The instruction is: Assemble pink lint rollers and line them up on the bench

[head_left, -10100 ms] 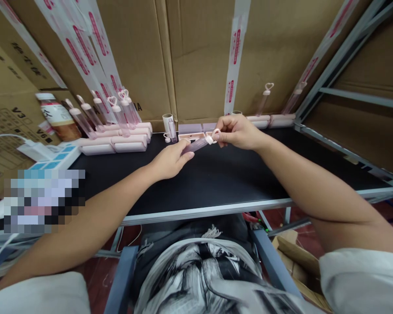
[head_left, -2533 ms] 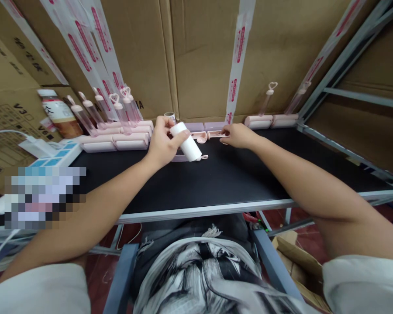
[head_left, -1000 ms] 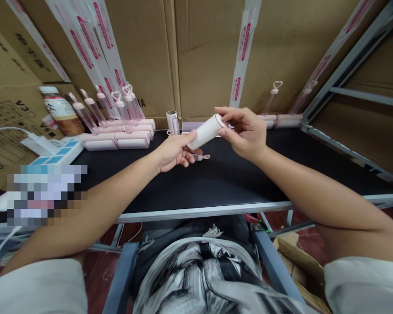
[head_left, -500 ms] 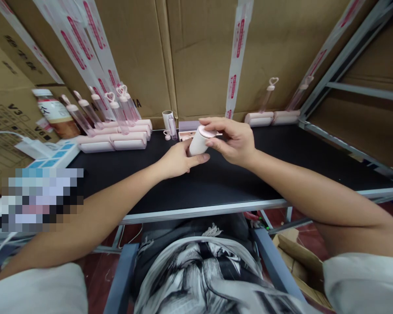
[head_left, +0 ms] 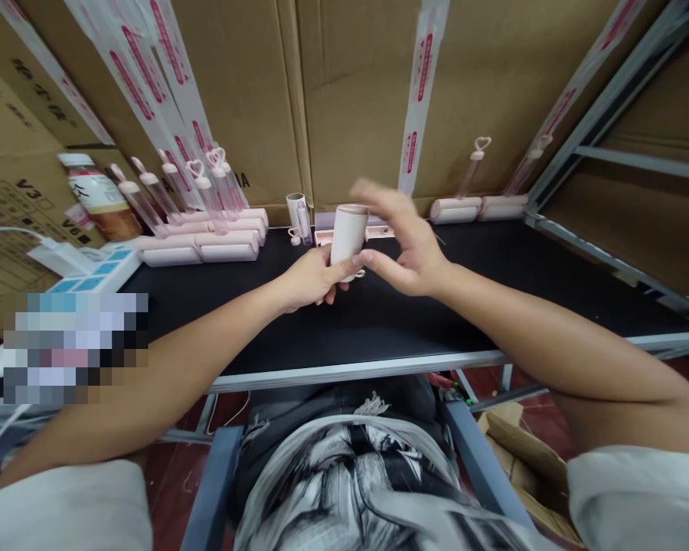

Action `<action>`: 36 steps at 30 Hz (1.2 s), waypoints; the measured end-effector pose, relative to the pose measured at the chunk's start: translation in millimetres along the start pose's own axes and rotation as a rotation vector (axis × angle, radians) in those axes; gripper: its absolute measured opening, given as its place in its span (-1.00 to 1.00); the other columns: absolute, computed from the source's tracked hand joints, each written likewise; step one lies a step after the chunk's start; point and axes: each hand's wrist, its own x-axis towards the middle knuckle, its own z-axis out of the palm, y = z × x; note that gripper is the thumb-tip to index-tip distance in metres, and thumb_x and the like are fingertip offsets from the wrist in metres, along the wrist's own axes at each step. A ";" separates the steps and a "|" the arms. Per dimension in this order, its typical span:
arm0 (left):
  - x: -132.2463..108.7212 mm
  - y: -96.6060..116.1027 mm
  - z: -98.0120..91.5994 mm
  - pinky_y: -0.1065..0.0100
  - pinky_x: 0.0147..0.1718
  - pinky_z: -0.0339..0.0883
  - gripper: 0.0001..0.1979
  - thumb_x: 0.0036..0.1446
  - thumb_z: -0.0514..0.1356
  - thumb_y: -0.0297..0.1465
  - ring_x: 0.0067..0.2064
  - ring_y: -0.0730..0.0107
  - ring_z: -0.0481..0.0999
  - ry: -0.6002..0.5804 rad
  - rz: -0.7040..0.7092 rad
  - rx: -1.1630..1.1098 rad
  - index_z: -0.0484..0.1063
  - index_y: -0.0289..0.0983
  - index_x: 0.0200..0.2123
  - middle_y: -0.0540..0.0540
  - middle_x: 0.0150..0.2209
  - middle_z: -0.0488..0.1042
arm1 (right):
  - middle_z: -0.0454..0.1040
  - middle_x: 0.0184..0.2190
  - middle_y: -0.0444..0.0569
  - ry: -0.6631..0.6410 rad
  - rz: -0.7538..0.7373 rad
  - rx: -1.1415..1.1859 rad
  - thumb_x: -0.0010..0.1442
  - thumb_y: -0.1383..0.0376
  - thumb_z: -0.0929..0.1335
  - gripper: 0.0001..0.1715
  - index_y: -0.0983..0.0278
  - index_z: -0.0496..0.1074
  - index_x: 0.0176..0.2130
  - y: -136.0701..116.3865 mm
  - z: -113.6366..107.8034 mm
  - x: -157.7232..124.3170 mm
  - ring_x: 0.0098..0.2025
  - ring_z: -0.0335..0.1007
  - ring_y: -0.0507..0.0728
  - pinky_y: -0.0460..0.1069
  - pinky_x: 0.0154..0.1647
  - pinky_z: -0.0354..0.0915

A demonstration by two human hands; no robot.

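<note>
Held nearly upright above the black tabletop is a white cylinder (head_left: 349, 233) with a pinkish rim at its top. My left hand (head_left: 310, 279) is wrapped round its lower part, thumb across the front. To its right, my right hand (head_left: 410, 249) has its fingers spread and smeared by motion. Its thumb tip is close to the cylinder; whether it touches I cannot tell. A small pink loop (head_left: 360, 273) shows beside the cylinder's base. Behind sits a pink tray (head_left: 379, 231), partly hidden. Left of it stand an open white tube (head_left: 295, 205) and a clear tube with a pink heart cap (head_left: 304, 223).
Several pink-and-white cases (head_left: 230, 249) with clear heart-capped tubes stand at the left. Two similar cases (head_left: 456, 210) are at the back right. A drink bottle (head_left: 100, 195) and a power strip (head_left: 106, 268) are far left. Cardboard (head_left: 350, 99) backs the table.
My right fingers have come off the cylinder's top and spread apart. The cylinder has turned more upright in my left hand, and the pink loop has come into view near its base.
</note>
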 end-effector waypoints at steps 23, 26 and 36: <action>1.0 2.3 -14.4 0.53 -0.71 0.18 -0.27 0.29 0.25 0.26 -0.57 0.56 0.41 0.083 0.101 0.080 0.50 -0.30 0.10 -0.06 -0.33 0.52 | 0.69 0.09 0.33 -0.448 0.842 -0.769 0.30 0.03 0.47 -0.41 0.35 0.62 0.16 147.7 -43.3 -5.1 0.13 0.61 0.46 0.17 0.03 0.46; 1.4 2.0 -14.8 0.53 -0.72 0.18 -0.26 0.29 0.24 0.27 -0.58 0.54 0.40 0.081 0.074 0.093 0.49 -0.31 0.08 -0.05 -0.38 0.51 | 0.68 0.10 0.33 -0.522 0.848 -0.776 0.29 0.18 0.45 -0.49 0.35 0.63 0.15 147.2 -41.2 -5.7 0.15 0.60 0.46 0.16 0.06 0.44; 2.3 7.0 -13.5 0.50 -0.73 0.09 -0.25 0.23 0.19 0.37 -0.64 0.57 0.30 0.110 -0.039 -0.155 0.42 -0.28 -0.35 -0.01 -0.52 0.39 | 0.69 -0.04 0.30 -0.237 0.646 -0.777 0.31 0.30 0.31 -0.57 0.35 0.71 -0.01 110.3 -62.8 14.1 0.00 0.59 0.41 0.21 0.09 0.45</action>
